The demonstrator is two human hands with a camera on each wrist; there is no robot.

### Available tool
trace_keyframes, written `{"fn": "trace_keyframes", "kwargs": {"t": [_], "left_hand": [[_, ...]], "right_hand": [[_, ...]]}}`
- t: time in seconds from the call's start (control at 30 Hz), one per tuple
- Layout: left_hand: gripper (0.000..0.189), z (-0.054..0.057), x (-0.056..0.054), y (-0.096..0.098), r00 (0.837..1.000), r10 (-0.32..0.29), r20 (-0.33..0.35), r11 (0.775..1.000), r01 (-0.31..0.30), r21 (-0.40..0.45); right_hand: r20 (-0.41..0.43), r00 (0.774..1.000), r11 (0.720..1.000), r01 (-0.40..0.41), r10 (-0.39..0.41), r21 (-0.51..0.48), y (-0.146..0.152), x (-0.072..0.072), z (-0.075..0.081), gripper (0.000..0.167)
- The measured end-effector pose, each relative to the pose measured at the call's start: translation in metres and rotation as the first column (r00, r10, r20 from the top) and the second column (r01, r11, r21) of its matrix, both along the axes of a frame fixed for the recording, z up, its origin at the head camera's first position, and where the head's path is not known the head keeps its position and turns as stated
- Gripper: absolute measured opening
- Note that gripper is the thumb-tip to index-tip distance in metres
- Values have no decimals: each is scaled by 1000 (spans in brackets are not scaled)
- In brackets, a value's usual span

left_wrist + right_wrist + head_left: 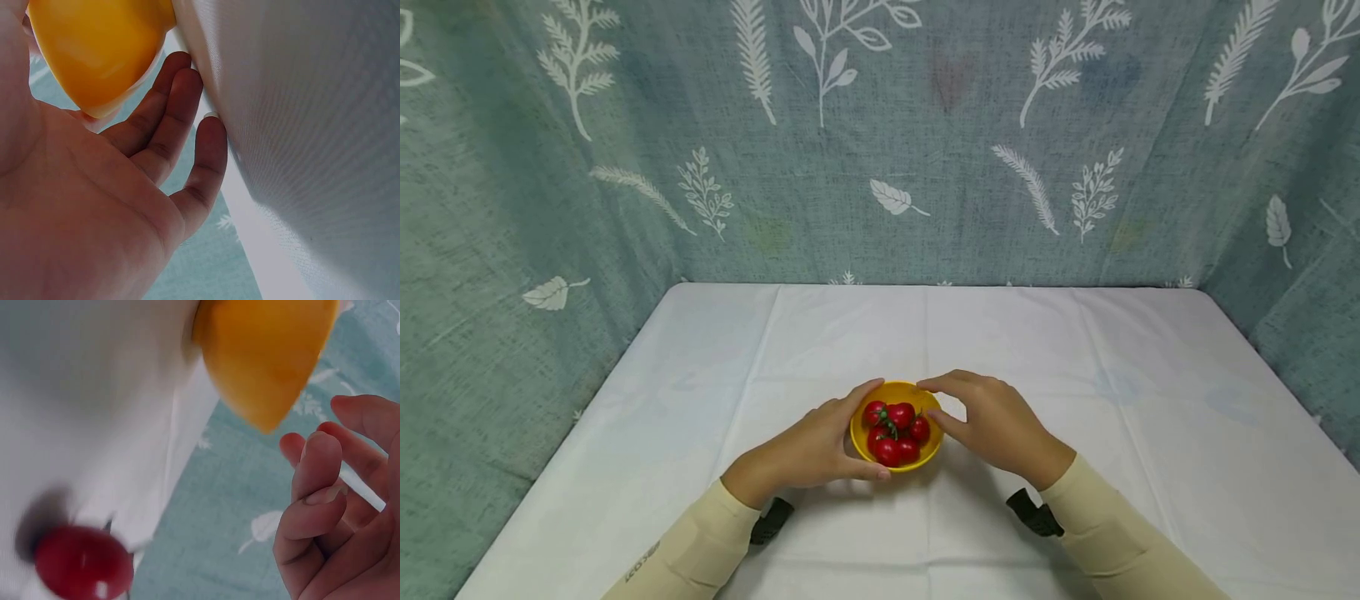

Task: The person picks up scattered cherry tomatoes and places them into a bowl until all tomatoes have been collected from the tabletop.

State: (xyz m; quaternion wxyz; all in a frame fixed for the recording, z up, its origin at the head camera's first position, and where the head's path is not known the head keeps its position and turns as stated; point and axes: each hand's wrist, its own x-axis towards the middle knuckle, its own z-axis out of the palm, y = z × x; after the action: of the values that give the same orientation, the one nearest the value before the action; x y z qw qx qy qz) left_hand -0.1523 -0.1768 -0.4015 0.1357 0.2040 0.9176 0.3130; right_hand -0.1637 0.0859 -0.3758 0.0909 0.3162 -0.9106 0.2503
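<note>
A small yellow bowl [859, 440] stands on the white-covered table with several red tomatoes [889, 452] inside, green stems at their middle. My left hand [816, 446] holds the bowl from its left side, thumb along the near rim and index finger at the far rim. In the left wrist view, the other fingers [181, 94] extend below the bowl's wall beside the cloth. At the bowl's right, my right hand [1000, 421] is bent loosely with its fingertips over the rim. The right wrist view shows these fingers [322, 456] holding nothing, and another tomato [84, 562] on the cloth.
A white cloth [715, 350] with fold lines covers the table. Blue-green curtains [925, 200] with white leaf prints rise behind it and at both sides. Black straps [1036, 512] sit at the wrists below the cream sleeves [1127, 533].
</note>
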Motion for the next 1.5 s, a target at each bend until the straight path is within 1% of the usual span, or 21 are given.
{"fn": "trace_keyframes", "kwargs": {"t": [0.23,0.4,0.7,0.97,1.27,1.5], "left_hand": [[114,-2,0,-1,1000,18,-4,1000,-18,-15],[114,-2,0,-1,1000,20,-3,1000,-20,-18],[115,-1,1,-1,1000,18,-5,1000,-18,-14],[114,-3,0,-1,1000,20,-8,1000,-20,-14],[115,-3,0,0,1000,28,-2,999,-28,-17],[114,-2,0,1,1000,24,-3,1000,-24,-9]], "right_hand": [[-46,997,998,59,-58,34,24,2,2,36],[-47,996,995,84,-82,60,38,5,-1,35],[-17,991,982,132,-131,137,60,14,-8,35],[11,990,972,137,-142,192,70,19,-11,37],[20,990,961,128,-137,243,75,18,-17,37],[41,990,960,121,-136,252,76,18,-19,36]]}}
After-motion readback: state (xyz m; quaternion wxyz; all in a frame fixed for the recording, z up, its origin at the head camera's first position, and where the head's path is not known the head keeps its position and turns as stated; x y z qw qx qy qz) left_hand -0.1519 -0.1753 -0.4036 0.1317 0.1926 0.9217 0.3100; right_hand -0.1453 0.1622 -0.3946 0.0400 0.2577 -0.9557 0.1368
